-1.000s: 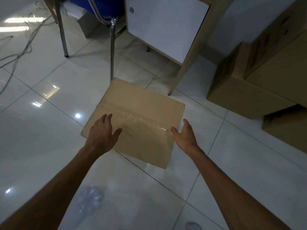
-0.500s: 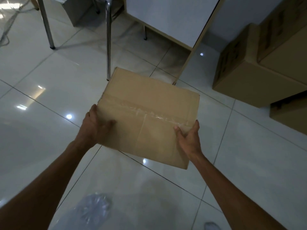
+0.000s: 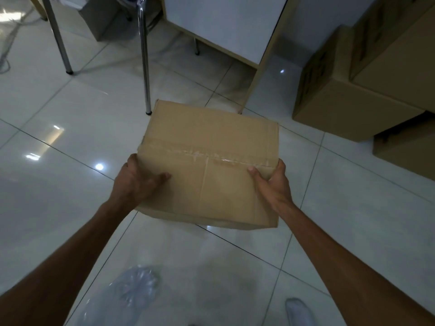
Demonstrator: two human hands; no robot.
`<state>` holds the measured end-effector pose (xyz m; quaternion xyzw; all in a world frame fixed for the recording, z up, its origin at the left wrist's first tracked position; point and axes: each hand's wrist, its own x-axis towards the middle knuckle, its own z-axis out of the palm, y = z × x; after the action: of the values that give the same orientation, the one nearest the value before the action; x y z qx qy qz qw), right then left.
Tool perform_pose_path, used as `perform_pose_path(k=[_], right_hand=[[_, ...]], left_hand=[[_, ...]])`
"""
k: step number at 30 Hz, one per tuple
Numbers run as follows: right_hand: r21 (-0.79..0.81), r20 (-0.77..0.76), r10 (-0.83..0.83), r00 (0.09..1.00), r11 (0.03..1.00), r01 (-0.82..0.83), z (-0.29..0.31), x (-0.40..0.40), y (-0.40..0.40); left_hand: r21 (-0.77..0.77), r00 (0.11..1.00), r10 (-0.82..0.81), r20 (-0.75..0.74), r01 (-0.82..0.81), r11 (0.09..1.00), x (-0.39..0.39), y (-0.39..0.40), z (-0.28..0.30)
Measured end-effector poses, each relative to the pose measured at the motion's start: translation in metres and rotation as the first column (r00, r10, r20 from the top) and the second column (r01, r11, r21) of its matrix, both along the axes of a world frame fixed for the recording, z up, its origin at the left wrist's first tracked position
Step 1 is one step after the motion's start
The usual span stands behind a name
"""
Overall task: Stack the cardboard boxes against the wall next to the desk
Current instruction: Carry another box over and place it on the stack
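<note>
A taped brown cardboard box (image 3: 211,147) is held above the tiled floor, in the middle of the head view. My left hand (image 3: 136,182) grips its left side, thumb lying on the top face. My right hand (image 3: 273,182) grips its right near corner, thumb on top and fingers round the side. Stacked cardboard boxes (image 3: 348,95) stand at the right against the wall, beside the desk (image 3: 266,55) with its white panel and wooden edge.
Chrome chair legs (image 3: 144,57) stand just behind the held box at the left. A grey bin (image 3: 103,17) sits under the desk area. Cables (image 3: 9,36) lie on the floor at far left. My feet in plastic shoe covers (image 3: 131,292) show at the bottom.
Both hands closed on the box's sides and lifted it off the floor. The box now sits higher and nearer to me, and the view has shifted toward the desk and stack.
</note>
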<state>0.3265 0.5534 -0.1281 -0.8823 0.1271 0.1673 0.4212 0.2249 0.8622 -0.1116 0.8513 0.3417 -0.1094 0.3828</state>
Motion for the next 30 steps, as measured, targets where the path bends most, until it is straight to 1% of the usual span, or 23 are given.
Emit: perform_pose_path(k=[3, 6, 12, 21, 25, 30], right_hand=[[-0.009, 0.001, 0.02, 1.0, 1.0, -0.02, 0.031, 0.006, -0.017], [-0.009, 0.021, 0.015, 1.0, 1.0, -0.015, 0.06, 0.009, -0.039], [-0.01, 0.05, 0.03, 0.998, 1.0, -0.029, 0.123, 0.017, -0.099], [0.022, 0.067, 0.011, 0.998, 1.0, -0.013, 0.235, 0.029, -0.229], [0.04, 0.095, -0.027, 0.995, 0.999, 0.023, 0.291, 0.034, -0.293], [0.1, 0.114, -0.07, 0.991, 0.993, 0.059, 0.361, 0.046, -0.369]], left_hand=[[-0.001, 1.0, -0.021, -0.004, 0.021, 1.0, 0.002, -0.016, 0.022], [-0.015, 1.0, -0.008, -0.028, 0.007, 1.0, 0.003, -0.036, 0.045], [-0.068, 1.0, -0.016, -0.007, 0.016, 0.998, 0.003, -0.096, 0.103], [-0.061, 0.999, 0.006, 0.031, -0.004, 0.998, 0.024, -0.222, 0.208], [-0.068, 0.997, -0.038, 0.071, 0.043, 0.997, 0.04, -0.281, 0.264], [-0.032, 0.984, -0.081, 0.159, 0.087, 0.996, 0.057, -0.358, 0.335]])
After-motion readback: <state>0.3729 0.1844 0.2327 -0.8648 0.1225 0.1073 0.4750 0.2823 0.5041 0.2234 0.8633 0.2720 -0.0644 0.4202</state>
